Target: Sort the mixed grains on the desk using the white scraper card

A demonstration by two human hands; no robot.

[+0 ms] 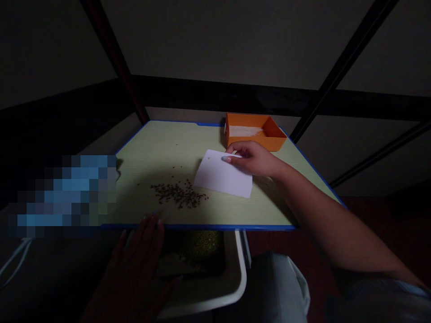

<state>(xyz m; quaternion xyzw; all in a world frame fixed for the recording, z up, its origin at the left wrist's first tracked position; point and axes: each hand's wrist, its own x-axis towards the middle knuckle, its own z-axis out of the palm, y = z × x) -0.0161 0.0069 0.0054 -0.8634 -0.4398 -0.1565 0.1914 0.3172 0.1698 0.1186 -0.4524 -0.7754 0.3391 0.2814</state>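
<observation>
Right hand [256,158] pinches flat white trapezoidal card [224,175] over blue-edged, pale wood-grain tabletop [158,150]; small dark-brown seeds [180,194] lie on tabletop; left hand [139,251], fingers extended, at tabletop's near edge.

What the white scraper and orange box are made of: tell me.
White scraper: likely smooth, matt plastic; it looks flat and crisp-edged in the right hand. Orange box: plastic or coated card, matt; its walls look thin and evenly coloured, but I cannot tell which.
</observation>
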